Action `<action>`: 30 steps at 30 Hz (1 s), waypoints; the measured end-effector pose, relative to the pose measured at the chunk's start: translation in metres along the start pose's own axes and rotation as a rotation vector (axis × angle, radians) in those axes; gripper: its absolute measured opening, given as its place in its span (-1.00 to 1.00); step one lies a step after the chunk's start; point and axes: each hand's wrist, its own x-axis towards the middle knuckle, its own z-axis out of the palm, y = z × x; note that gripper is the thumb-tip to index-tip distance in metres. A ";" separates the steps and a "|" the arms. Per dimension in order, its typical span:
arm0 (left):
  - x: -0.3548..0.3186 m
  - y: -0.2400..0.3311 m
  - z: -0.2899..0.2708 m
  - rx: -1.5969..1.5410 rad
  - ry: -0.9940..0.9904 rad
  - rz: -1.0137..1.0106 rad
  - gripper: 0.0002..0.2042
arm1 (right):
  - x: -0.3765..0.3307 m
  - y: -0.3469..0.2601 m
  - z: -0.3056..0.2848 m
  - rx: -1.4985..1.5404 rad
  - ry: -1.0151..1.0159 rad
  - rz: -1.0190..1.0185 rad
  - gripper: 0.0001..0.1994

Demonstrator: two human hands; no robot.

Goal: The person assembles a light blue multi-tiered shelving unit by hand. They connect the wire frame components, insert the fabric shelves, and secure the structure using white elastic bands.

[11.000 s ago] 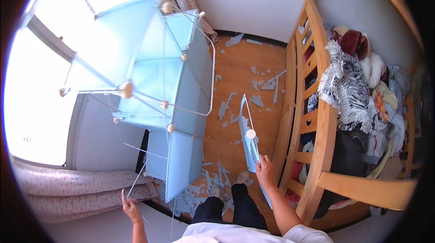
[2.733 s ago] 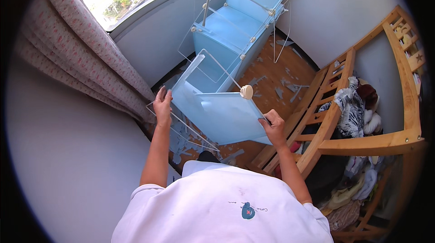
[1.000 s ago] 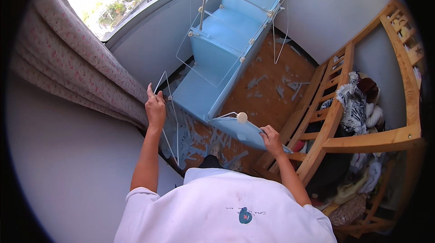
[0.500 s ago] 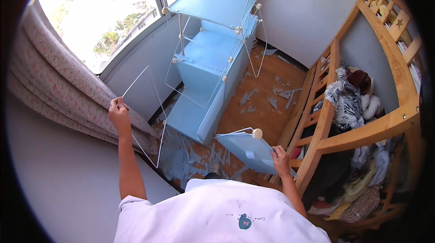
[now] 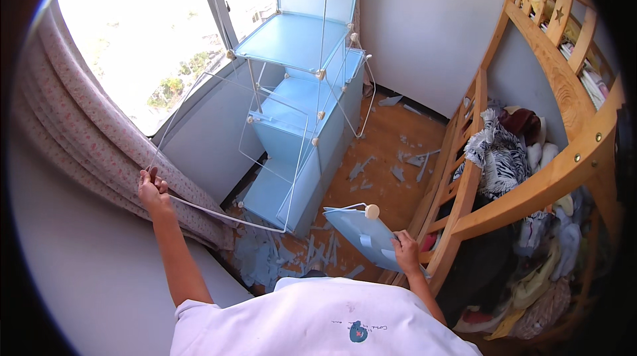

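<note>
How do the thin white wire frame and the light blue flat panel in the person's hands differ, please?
The thin white wire frame is a see-through outline; the light blue flat panel is a filled sheet. The left hand holds the frame, which overlaps the blue cube-shaped shelving in this view; the right hand holds the panel, clear of it. Both are gripped one-handed.

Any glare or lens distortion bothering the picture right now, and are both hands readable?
Head view: window washed nearly white; head view: corners black, wooden rail looking bowed, perhaps partly by the lens; head view: left hand and right hand both readable.
</note>
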 end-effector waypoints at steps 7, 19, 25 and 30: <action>-0.003 0.007 0.045 -0.193 0.000 0.022 -0.83 | 0.000 0.007 -0.005 0.077 -0.032 0.024 -0.89; -0.003 -0.007 0.239 -0.179 -0.236 0.249 -0.81 | 0.001 0.005 0.022 -0.039 0.014 0.077 -0.88; 0.050 -0.040 0.308 -0.227 -0.182 0.091 -0.82 | 0.001 -0.005 0.045 -0.078 0.063 0.120 -0.89; 0.079 -0.068 0.357 -0.229 -0.096 -0.009 -0.82 | 0.004 -0.022 0.055 -0.034 0.092 0.177 -0.88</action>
